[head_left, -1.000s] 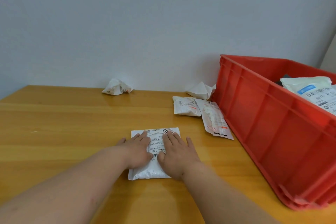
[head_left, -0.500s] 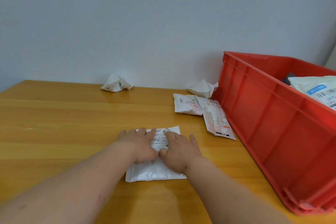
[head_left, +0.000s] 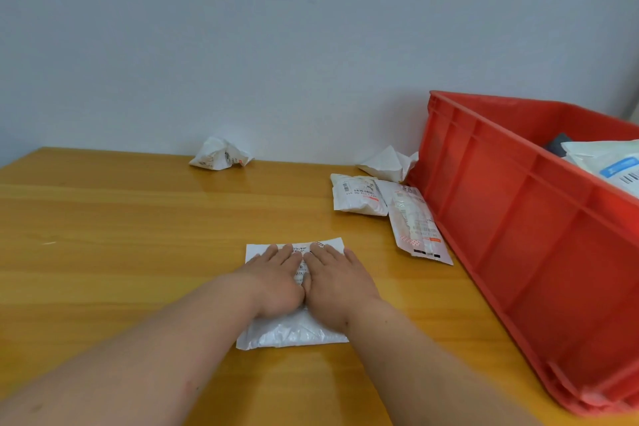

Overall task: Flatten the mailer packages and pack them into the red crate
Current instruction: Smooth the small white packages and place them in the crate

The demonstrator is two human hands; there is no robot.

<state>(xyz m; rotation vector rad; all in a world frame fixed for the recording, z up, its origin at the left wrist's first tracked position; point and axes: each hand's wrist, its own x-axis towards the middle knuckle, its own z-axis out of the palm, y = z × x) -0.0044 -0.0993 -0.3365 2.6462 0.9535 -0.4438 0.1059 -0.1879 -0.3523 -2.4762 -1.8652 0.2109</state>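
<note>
Both hands are laid flat, side by side, on a white mailer package (head_left: pixel 294 332) near the middle of the wooden tabletop (head_left: pixel 121 235); the left hand (head_left: pixel 276 284) and the right hand (head_left: pixel 340 287) are spread with straight fingers and pressed palm-down onto it, thumbs touching or nearly so, and nothing is gripped by either. The package is seen flat on the tabletop, its printed label partly covered by the fingers, its crinkled near edge exposed between the wrists. Further off to the right, two more white mailers are found just beside the crate: a small folded one (head_left: pixel 358 197) with a barcode label, and a longer flat one (head_left: pixel 416 228) with red markings, which is overlapped at its far end by the small one and lies close along the crate wall. A crumpled white mailer (head_left: pixel 389 162) is lodged against the far left corner of the crate, and another crumpled one (head_left: pixel 219 158) is set well apart to the left, close to the pale wall (head_left: pixel 242 45). The red crate (head_left: pixel 518 218) is placed on the right side of the tabletop, and white labelled packages (head_left: pixel 608 166) and a dark item (head_left: pixel 556 145) are seen inside it
</note>
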